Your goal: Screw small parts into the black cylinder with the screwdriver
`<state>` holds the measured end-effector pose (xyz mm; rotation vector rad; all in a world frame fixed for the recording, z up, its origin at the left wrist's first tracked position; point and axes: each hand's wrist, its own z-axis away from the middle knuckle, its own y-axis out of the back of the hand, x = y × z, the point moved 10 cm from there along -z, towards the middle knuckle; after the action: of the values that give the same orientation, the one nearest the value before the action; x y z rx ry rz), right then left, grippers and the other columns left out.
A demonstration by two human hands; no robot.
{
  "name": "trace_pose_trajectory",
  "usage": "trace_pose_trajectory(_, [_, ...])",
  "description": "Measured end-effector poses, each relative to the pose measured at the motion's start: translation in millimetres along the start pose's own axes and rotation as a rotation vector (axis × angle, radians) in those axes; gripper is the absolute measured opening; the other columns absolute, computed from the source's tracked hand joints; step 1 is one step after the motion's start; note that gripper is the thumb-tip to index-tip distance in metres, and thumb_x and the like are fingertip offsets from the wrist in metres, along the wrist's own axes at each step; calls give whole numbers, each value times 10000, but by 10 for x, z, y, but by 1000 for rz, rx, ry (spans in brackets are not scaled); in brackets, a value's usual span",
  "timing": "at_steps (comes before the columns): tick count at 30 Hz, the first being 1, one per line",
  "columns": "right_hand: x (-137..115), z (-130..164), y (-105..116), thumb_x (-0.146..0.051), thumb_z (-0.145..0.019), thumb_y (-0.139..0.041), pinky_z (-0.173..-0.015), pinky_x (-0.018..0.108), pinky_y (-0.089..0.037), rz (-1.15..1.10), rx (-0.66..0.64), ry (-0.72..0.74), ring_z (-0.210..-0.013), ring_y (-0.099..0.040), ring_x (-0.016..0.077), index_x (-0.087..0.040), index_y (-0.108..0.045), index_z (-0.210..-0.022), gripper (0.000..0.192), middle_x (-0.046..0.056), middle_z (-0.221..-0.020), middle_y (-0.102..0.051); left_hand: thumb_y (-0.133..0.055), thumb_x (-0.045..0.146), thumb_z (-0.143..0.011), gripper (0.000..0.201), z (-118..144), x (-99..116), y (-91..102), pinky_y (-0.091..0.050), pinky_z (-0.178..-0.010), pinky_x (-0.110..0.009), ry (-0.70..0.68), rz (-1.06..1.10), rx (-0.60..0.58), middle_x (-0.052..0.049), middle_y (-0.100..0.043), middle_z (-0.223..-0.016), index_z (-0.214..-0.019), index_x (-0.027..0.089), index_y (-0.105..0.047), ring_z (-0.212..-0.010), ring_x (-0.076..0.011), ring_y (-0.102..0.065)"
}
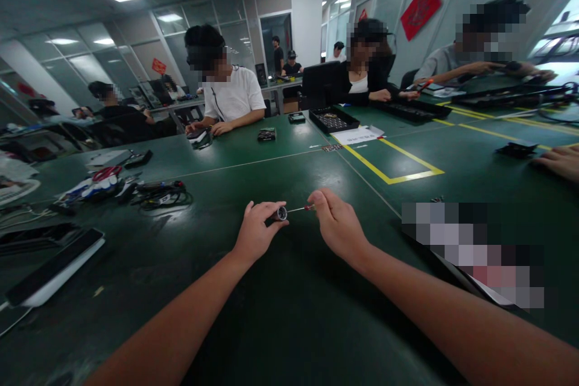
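Observation:
In the middle of the head view, my left hand point(260, 226) is closed around a small dark cylinder point(281, 213) with a pale ring at its open end, which faces right. My right hand point(337, 220) grips a thin screwdriver point(309, 207) by its red handle, most of which the fingers hide. The metal shaft points left and its tip reaches the cylinder's ringed end; I cannot tell whether it goes inside. Both hands are held above the green table point(280, 289).
Bundled cables point(163, 194) and a white-and-black box point(56, 265) lie on the left. Yellow tape point(416, 178) marks the table ahead, near a black parts tray point(333, 119). A blurred-out flat object point(474, 259) lies right. Several people sit around, one in a white shirt point(235, 96) opposite.

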<state>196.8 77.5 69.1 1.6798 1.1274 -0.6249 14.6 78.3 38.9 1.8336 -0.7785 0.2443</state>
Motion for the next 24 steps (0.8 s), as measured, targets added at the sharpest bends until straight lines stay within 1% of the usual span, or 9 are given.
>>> trace_pose_trajectory(2, [8, -4, 10, -389, -1021, -362, -641, 340, -390, 17, 4, -6, -687, -614, 211, -259, -588, -940, 273, 16, -770, -662, -735, 254, -887, 393, 0, -1, -3, -182, -1209, -614, 1, 1, -2, -26, -693, -1249, -1263, 331, -652, -1209, -251, -603])
trace_pose_trajectory(4, [48, -3, 17, -346, -997, -401, -662, 342, -416, -59, 24, -34, -705, -615, 206, -253, -561, -1037, 189, 20, -826, -678, -735, 254, -887, 395, 1, -1, -11, -182, -1208, -614, 2, 0, -10, -24, -692, -1253, -1265, 333, -651, -1210, -249, -601])
trace_pose_trajectory(6, [96, -6, 17, -337, -969, -448, -696, 345, -446, -169, 52, -59, -740, -614, 202, -244, -539, -1055, 155, 26, -861, -676, -737, 255, -887, 399, 1, 0, -14, -181, -1206, -621, 8, 0, -15, -22, -690, -1256, -1266, 337, -649, -1215, -249, -598])
trace_pose_trajectory(9, [193, -37, -5, -403, -945, -514, -728, 353, -476, -337, 85, -101, -765, -606, 200, -232, -572, -957, 181, 32, -843, -658, -740, 255, -887, 402, 3, 27, -4, -181, -1204, -626, -1, -7, -13, -19, -690, -1250, -1269, 339, -645, -1212, -245, -597])
trace_pose_trajectory(11, [345, -61, -40, -459, -935, -528, -699, 355, -490, -460, 102, -200, -725, -596, 198, -228, -598, -880, 248, 33, -784, -638, -736, 252, -890, 400, 3, 74, 3, -177, -1211, -618, -38, -29, -12, -21, -692, -1237, -1271, 336, -646, -1197, -237, -602])
trace_pose_trajectory(13, [564, -49, -66, -482, -920, -524, -636, 356, -501, -586, 159, -365, -637, -566, 189, -232, -586, -807, 282, 25, -710, -595, -730, 242, -893, 398, 1, 104, 9, -180, -1215, -610, -63, -51, -7, -26, -691, -1231, -1272, 330, -649, -1185, -232, -606])
trace_pose_trajectory(15, [669, -38, -32, -474, -913, -532, -617, 353, -508, -594, 229, -422, -620, -557, 186, -237, -573, -787, 272, 22, -698, -587, -727, 236, -893, 395, -3, 90, 5, -189, -1213, -614, -52, -56, -10, -30, -690, -1225, -1271, 323, -652, -1181, -234, -607])
trace_pose_trajectory(18, [625, -43, 12, -470, -914, -533, -627, 341, -501, -541, 253, -373, -662, -575, 188, -241, -572, -827, 248, 20, -734, -612, -723, 239, -895, 398, -2, 63, -23, -187, -1211, -625, -29, -49, -33, -30, -690, -1213, -1276, 322, -649, -1177, -238, -606])
trace_pose_trajectory(24, [343, -31, 33, -468, -964, -469, -632, 331, -443, -366, 174, -217, -659, -564, 181, -232, -572, -889, 268, 2, -726, -606, -736, 243, -885, 410, 4, 88, -25, -180, -1212, -630, -24, -42, -38, -24, -692, -1213, -1276, 335, -650, -1176, -244, -608])
